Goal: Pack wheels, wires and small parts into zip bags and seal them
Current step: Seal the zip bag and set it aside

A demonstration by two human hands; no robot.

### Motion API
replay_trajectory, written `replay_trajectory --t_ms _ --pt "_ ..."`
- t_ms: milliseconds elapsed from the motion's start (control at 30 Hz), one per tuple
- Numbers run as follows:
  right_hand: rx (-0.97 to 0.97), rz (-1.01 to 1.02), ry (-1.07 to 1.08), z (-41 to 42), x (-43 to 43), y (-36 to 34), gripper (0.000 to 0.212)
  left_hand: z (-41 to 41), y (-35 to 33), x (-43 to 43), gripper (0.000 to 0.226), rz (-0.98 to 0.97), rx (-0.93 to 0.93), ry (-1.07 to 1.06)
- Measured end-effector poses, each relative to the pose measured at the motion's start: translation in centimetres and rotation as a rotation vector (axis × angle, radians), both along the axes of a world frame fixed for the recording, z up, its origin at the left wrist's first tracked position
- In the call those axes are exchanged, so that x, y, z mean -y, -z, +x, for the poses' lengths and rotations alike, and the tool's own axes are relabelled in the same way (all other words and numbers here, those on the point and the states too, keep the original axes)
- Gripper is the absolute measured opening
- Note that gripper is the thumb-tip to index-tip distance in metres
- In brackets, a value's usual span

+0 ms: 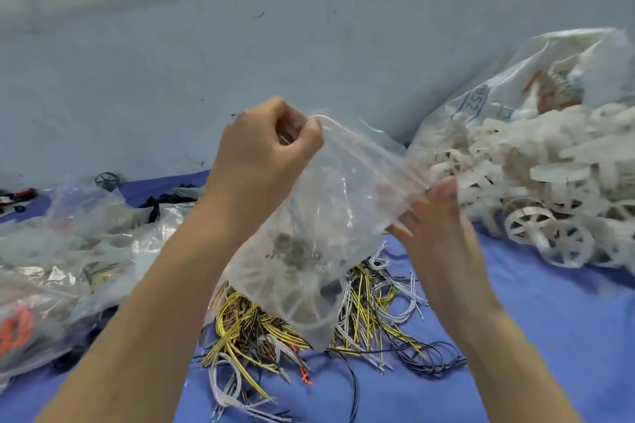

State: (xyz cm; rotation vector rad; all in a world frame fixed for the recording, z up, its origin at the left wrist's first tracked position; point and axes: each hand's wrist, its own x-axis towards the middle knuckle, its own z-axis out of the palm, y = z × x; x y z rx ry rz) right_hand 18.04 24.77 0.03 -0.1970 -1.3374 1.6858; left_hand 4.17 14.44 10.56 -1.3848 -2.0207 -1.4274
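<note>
Zip bag [330, 216] hangs above the wires [360, 312], my left hand [264, 151] pinching one top corner, my right hand [436, 220] pinching the other. Wheel [302, 299] and small parts sit low inside. Risk: seal misaligns, contents spill.

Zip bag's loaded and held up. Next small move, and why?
Probably run the right hand along the zip strip toward the left hand to seal it. The bag already holds a wheel and small parts, the left hand pinches one top corner, and the right hand's fingers sit at the other end.
</note>
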Motion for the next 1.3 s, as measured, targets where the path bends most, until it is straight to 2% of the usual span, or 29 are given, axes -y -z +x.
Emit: replay_trajectory --t_ms 100,200,300,467,600,800,1300 --pt "0.022 0.095 0.082 -1.6 1.9 0.6 0.032 -0.4 1.2 1.5 0.026 -0.001 0.054 -0.017" --pt "-0.041 -0.064 0.172 -2.0 1.6 0.2 0.031 -1.6 2.2 3.5 0.025 -0.063 0.055 0.074" --pt "-0.017 -0.087 0.214 -1.8 0.7 -0.4 0.031 -2.8 3.7 5.1 0.02 -0.122 0.064 0.176" --pt "0.051 -0.128 0.195 -2.2 -0.1 -0.1 0.022 -4.0 7.4 4.6 0.008 -0.017 0.188 0.222" --pt "0.077 -0.17 0.123 -2.6 -0.4 0.4 0.014 -5.0 8.9 4.0 0.014 0.053 0.273 0.218" --pt "0.064 -0.198 0.144 -2.7 -0.3 0.8 0.012 -5.7 9.2 4.0 0.011 0.093 0.327 0.235" --pt "0.101 -0.172 0.153 -2.3 -0.3 1.3 0.026 -4.7 9.6 3.2 0.01 0.249 0.385 0.216"
